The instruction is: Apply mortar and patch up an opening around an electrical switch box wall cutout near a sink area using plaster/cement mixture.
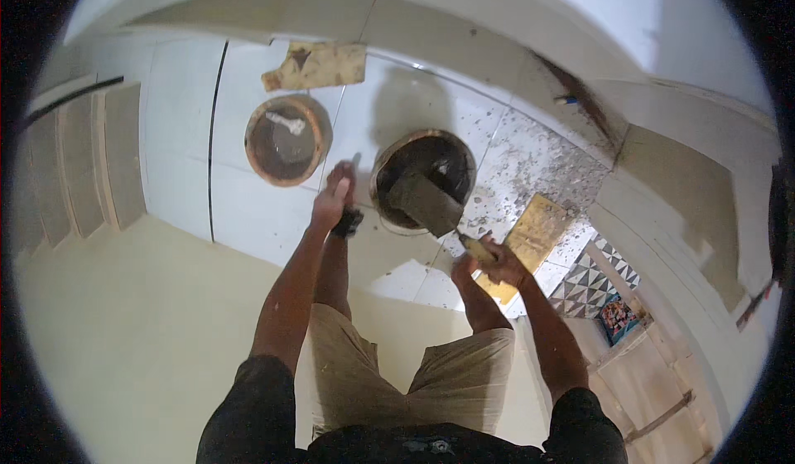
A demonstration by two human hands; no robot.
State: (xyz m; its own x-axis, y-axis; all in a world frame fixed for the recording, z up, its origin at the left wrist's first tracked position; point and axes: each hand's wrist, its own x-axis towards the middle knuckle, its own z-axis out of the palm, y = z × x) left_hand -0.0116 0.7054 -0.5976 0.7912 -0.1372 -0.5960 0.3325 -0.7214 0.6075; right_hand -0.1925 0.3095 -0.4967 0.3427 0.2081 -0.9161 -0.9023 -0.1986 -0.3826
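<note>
My right hand (503, 267) is wrapped round the pale handle of a trowel (426, 203). Its broad grey blade lies over the mouth of a round bucket (380, 178) with dark wet mortar (422, 153) inside. To the left of that bucket, my left hand (330, 204) is closed, with a thin greyish tip showing past its fingers; what it grips is too blurred to name. A small dark thing (349, 222) shows beside that hand. A second bucket (252, 143), brown-rimmed, stands further left with greyish contents and a whitish piece (285, 122) in it.
Mortar crumbs (546, 161) litter the white tiles on the right. A yellowish board (532, 236) lies near my right hand, and a stained, ragged piece (327, 65) lies beyond the left bucket. Patterned tiles (592, 277) show at right, steps (79, 161) at far left. A wall edge runs along the back.
</note>
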